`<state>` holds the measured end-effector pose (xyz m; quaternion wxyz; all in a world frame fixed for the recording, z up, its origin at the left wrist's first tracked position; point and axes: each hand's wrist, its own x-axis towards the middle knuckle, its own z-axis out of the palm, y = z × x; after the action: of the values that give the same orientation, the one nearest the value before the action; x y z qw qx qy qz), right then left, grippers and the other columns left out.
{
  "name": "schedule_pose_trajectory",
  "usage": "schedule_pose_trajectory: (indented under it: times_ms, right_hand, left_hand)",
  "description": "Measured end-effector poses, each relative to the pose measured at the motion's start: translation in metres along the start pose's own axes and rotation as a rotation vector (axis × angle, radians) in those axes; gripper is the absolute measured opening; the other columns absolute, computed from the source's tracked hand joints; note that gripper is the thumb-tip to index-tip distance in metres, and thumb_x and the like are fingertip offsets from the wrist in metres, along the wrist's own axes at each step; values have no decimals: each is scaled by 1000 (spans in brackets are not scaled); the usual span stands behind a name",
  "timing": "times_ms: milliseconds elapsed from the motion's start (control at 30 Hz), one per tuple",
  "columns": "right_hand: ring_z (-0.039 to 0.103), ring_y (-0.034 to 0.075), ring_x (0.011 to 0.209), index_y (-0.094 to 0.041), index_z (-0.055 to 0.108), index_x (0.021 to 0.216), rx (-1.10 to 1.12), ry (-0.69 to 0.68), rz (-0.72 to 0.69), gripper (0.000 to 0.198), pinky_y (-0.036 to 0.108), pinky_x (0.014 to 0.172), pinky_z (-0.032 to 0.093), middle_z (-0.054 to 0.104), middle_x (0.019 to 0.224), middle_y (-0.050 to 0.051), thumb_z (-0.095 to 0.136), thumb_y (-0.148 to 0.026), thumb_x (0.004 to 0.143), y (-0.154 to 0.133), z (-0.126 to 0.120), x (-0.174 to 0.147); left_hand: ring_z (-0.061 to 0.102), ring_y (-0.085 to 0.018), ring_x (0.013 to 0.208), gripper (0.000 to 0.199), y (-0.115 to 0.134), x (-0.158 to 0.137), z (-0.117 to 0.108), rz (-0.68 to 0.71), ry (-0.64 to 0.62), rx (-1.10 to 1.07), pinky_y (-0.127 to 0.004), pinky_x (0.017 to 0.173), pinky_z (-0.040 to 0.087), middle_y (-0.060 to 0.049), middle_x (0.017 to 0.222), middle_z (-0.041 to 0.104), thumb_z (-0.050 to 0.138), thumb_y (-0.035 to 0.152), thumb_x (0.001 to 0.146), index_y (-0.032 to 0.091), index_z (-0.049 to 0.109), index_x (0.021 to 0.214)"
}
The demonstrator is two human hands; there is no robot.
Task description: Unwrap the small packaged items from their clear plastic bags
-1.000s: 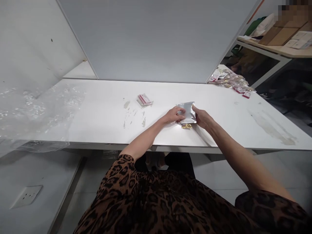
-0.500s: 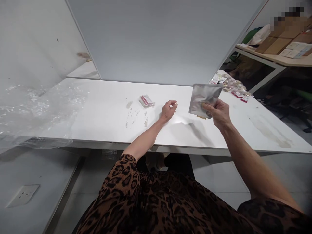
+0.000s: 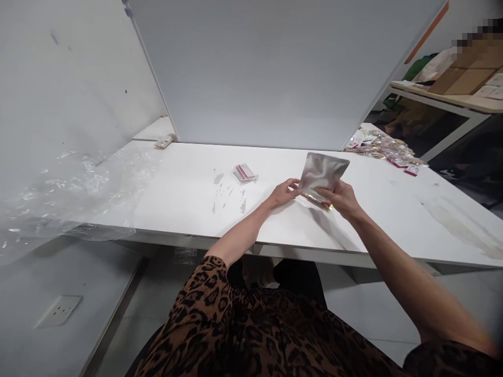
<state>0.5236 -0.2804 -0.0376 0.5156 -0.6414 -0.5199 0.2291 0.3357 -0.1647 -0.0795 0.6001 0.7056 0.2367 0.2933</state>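
My right hand (image 3: pixel 345 200) is closed on a shiny silver foil pouch (image 3: pixel 322 172), the thumb lying across its front near the lower right corner. The pouch is tilted above the white table. Gold-coloured strips (image 3: pixel 317 202) show under its lower edge; what they belong to is hidden. My left hand (image 3: pixel 283 193) is at the pouch's lower left corner, thumb and forefinger apart. Its fingertips appear to touch the corner. To the left, a small clear packet with pink-red and white panels (image 3: pixel 244 172) lies on the table.
Crumpled clear plastic (image 3: pixel 98 188) covers the left end of the white table (image 3: pixel 184 183). A grey panel (image 3: pixel 259 68) rises at the back. Several shiny packets (image 3: pixel 381 146) are piled at the back right. A small packet (image 3: pixel 165 140) lies at the back left. Cardboard boxes (image 3: pixel 467 70) stand on another table.
My right hand has brought the pouch lower and towards my left hand. The left hand has reached right to the pouch's corner. The camera view has shifted slightly.
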Motion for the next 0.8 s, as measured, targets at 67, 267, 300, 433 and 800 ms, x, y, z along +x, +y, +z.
schedule_pose_trajectory:
  times_ms: [67, 267, 300, 433, 800]
  right_hand:
    - [66, 25, 79, -20, 71, 95, 56, -72, 20, 57, 38, 72, 54, 71, 83, 5, 89, -62, 62, -9, -4, -1]
    - [64, 24, 87, -17, 70, 92, -122, -180, 80, 69, 37, 78, 54, 71, 93, 10, 68, -84, 76, -17, -11, 10]
    - [65, 26, 94, -17, 70, 94, -235, -136, 108, 66, 38, 83, 54, 72, 100, 13, 65, -82, 80, -15, -12, 14]
    - [64, 34, 111, -17, 70, 106, -686, -173, 311, 47, 42, 90, 52, 70, 116, 17, 82, -51, 76, -3, -11, 22]
    - [57, 17, 67, -20, 59, 86, 31, 205, 268, 51, 30, 57, 48, 62, 77, 4, 69, -70, 81, 5, -9, 9]
  left_hand:
    - [64, -15, 91, 62, 7, -4, 2, 28, -28, -87, -31, 85, 52, -12, 127, 69, 79, 45, 84, 17, 62, 138]
    - [64, -15, 75, 53, 10, -3, 4, -76, 21, -417, -33, 79, 52, -5, 84, 73, 90, 55, 69, 11, 74, 93]
    - [63, -14, 73, 52, 7, 0, 3, -80, 98, -464, -32, 78, 51, -3, 80, 71, 90, 55, 68, 11, 73, 90]
    - [64, -15, 77, 44, -1, 9, -2, -65, 336, -530, -32, 84, 51, -1, 83, 72, 89, 45, 73, 14, 70, 98]
    - [67, -23, 115, 32, 3, 4, -2, -37, 344, -374, -38, 105, 49, -12, 128, 71, 63, 31, 96, 16, 61, 124]
